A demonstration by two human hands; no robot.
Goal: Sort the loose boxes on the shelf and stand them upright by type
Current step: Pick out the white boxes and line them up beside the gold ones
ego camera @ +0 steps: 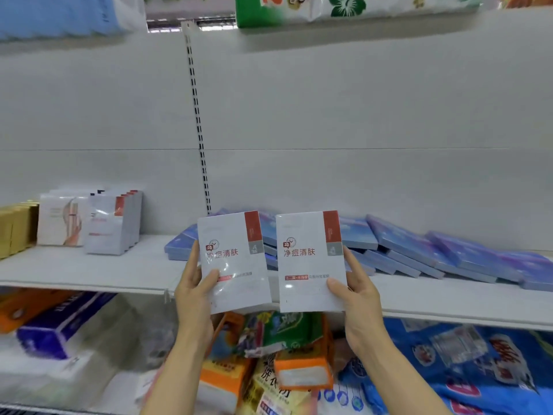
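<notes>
I hold two identical white boxes with a red corner stripe upright in front of the shelf [89,274]. My left hand [194,283] grips the left white box [233,262] at its lower left edge. My right hand [356,289] grips the right white box [309,262] at its lower right edge. Behind them, several blue boxes [419,250] lie flat and overlapping along the shelf to the right. At the left, matching white boxes with red stripes [110,224] stand upright in a row.
Left of the standing row are white boxes with a hand picture [61,220] and gold boxes [16,229]. Below the shelf lie tissue packs [57,327], orange packs [302,369] and blue bags [478,363]. A slotted upright [197,115] runs up the back panel.
</notes>
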